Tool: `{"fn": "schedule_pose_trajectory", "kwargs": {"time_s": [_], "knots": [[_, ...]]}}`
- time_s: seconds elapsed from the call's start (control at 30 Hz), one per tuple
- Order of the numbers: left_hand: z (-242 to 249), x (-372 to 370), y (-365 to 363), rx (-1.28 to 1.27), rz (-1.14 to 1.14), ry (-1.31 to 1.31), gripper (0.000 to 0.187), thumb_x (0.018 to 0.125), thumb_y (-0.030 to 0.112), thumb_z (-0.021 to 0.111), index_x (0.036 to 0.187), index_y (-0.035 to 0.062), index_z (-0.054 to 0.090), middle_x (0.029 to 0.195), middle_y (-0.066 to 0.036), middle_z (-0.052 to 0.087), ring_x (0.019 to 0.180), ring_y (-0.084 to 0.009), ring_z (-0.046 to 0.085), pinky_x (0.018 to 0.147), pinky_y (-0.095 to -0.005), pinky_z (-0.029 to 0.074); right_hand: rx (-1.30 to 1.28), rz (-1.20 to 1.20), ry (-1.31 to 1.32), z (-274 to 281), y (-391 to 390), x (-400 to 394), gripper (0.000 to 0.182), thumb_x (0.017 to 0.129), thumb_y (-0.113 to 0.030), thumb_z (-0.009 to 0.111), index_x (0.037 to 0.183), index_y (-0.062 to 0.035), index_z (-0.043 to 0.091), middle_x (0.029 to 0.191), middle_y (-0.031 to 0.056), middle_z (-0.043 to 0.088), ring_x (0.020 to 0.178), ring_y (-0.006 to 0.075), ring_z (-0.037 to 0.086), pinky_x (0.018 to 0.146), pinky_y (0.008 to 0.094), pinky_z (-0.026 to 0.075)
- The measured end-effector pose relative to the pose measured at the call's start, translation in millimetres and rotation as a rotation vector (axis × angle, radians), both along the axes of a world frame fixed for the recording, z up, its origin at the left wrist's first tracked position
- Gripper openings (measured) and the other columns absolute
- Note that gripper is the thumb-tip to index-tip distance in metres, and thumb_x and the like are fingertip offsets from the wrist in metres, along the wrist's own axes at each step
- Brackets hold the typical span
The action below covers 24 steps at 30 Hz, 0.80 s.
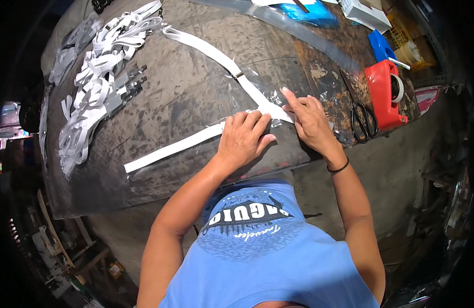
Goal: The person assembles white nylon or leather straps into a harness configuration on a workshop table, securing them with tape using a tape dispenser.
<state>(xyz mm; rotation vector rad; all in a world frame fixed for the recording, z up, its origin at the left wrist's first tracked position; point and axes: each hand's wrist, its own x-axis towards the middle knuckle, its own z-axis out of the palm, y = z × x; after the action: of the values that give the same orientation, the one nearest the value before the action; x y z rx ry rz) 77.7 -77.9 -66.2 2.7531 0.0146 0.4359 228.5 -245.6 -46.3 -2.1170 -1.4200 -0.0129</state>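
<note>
A white strap (170, 149) lies flat across the table, running from the lower left to beneath my left hand (243, 137). My left hand rests palm down on it, fingers side by side and thumb stretched out to the right. Another length of white strap (203, 47), with a small dark metal clip (239, 75) on it, comes down from the top and meets the first between my hands. My right hand (311, 121) touches the strap's right end, index finger stretched out and the others partly bent. Bits of clear film or tape lie around the join.
Bundled white lanyards (99, 84) in clear plastic lie at the left. Black scissors (363, 120) and a red tape dispenser (383, 95) stand at the right. Farther back are a long clear plastic strip (293, 28), a blue package (314, 14) and a white box (367, 15).
</note>
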Motion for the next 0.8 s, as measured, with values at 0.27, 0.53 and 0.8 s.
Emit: {"fn": "schedule_pose_trajectory", "kwargs": {"time_s": [0.27, 0.53, 0.8], "knots": [[-1.2, -0.8, 1.8, -0.027, -0.012, -0.020, 0.051, 0.084, 0.041, 0.068, 0.126, 0.0138, 0.057, 0.115, -0.005, 0.056, 0.100, -0.0267, 0.051, 0.082, -0.0414, 0.040, 0.050, 0.025, -0.007, -5.4, 12.2, -2.7, 0.070, 0.079, 0.007, 0.059, 0.145, -0.0095, 0.043, 0.105, 0.0015, 0.071, 0.097, 0.0234, 0.059, 0.095, 0.0395, 0.041], [-0.9, -1.3, 2.6, -0.018, -0.019, -0.020, 0.052, 0.084, 0.040, 0.068, 0.126, 0.0120, 0.057, 0.115, -0.005, 0.056, 0.100, -0.0264, 0.051, 0.081, -0.0411, 0.040, 0.077, -0.021, -0.137, -14.4, 25.4, 0.5, 0.070, 0.077, 0.003, 0.064, 0.143, -0.0109, 0.046, 0.092, 0.0013, 0.065, 0.088, 0.0224, 0.056, 0.087, 0.0363, 0.043], [-1.1, -1.2, 2.9, -0.017, -0.016, -0.024, 0.051, 0.085, 0.040, 0.067, 0.125, 0.0103, 0.057, 0.116, -0.006, 0.056, 0.100, -0.0264, 0.051, 0.081, -0.0409, 0.040, 0.100, 0.048, -0.317, -9.6, 45.4, 6.9, 0.067, 0.076, -0.009, 0.070, 0.140, -0.0136, 0.051, 0.091, 0.0011, 0.061, 0.089, 0.0231, 0.055, 0.085, 0.0366, 0.043]]}}
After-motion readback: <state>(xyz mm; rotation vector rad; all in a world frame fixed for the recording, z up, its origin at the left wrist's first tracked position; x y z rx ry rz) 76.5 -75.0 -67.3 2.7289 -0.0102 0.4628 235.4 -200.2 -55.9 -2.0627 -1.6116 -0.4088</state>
